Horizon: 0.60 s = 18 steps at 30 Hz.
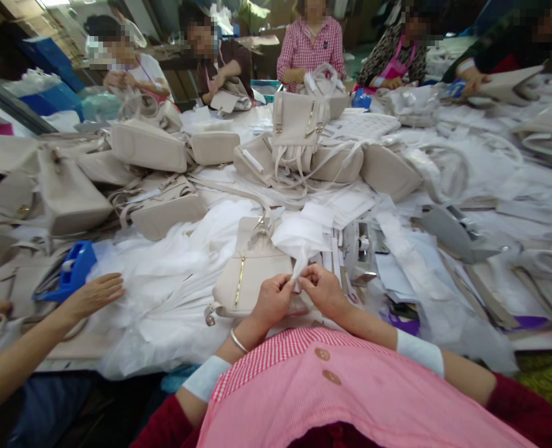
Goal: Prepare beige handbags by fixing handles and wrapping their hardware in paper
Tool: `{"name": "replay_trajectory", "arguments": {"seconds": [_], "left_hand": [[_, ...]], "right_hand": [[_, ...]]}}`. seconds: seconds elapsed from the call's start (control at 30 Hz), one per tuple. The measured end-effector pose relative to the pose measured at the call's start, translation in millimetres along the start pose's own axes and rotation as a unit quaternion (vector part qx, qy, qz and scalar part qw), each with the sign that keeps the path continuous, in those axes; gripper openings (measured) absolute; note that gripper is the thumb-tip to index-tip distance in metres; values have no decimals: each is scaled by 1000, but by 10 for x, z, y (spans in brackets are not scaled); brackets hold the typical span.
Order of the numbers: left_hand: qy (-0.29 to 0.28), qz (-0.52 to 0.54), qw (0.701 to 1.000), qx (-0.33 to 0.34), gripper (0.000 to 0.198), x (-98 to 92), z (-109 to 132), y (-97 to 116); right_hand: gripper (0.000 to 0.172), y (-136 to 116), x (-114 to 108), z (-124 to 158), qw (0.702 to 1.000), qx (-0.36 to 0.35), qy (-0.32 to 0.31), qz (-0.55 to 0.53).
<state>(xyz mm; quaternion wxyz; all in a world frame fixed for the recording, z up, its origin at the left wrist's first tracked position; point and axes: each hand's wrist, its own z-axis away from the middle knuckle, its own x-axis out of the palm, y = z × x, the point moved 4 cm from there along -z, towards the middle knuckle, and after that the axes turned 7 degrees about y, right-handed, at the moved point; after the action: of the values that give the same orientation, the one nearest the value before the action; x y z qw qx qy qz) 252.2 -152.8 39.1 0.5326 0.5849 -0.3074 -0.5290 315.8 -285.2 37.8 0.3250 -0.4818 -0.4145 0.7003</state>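
Close in front of my apron, my left hand [274, 300] and my right hand [321, 289] meet with their fingertips pinched on a gathered white sheet of wrapping [301, 258]. It looks thin and soft; whether it is tissue or foam I cannot tell. Its wide end fans out beyond my fingers. Just left of it, a beige handbag [252, 274] lies on the table with a gold zipper [240, 281] facing up and its flap folded away from me. My left wrist rests near the bag's lower edge.
At left, a co-worker's hand [101, 295] touches white wrapping sheets [163, 280] beside a blue tape dispenser [77, 267]. Grey tape dispensers [360, 249] stand to my right. Many beige bags [149, 146] crowd the table. Several people [312, 43] work along the far side.
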Motion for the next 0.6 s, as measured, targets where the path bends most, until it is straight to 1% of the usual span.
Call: {"name": "replay_trajectory", "arguments": {"seconds": [0.03, 0.1, 0.17, 0.23, 0.27, 0.37, 0.43, 0.53, 0.6], "left_hand": [[-10, 30, 999, -20, 25, -15, -2, -25], [-10, 82, 995, -57, 26, -47, 4, -83], [-5, 126, 988, -85, 28, -66, 18, -138], [-13, 162, 982, -100, 28, -64, 29, -173], [-20, 177, 979, -104, 28, -60, 31, -182], [-31, 213, 970, -114, 28, -58, 21, -187], [-30, 229, 966, -116, 30, -64, 5, -177], [-30, 225, 969, -101, 33, -58, -3, -146], [-22, 191, 977, -93, 34, -51, 24, -130]], "right_hand": [[12, 13, 6, -19, 1000, -9, -3, 12], [18, 47, 20, -52, 999, -15, -9, 34], [22, 71, 62, -68, 998, -16, -48, 22], [25, 66, 112, -65, 995, -20, -99, -21], [27, 56, 126, -61, 992, -22, -113, -43], [29, 27, 124, -59, 988, -25, -122, -88], [30, 16, 133, -55, 979, -29, -153, -129], [36, 40, 170, -45, 958, -8, -212, -192], [40, 69, 205, -38, 950, 11, -235, -203]]}}
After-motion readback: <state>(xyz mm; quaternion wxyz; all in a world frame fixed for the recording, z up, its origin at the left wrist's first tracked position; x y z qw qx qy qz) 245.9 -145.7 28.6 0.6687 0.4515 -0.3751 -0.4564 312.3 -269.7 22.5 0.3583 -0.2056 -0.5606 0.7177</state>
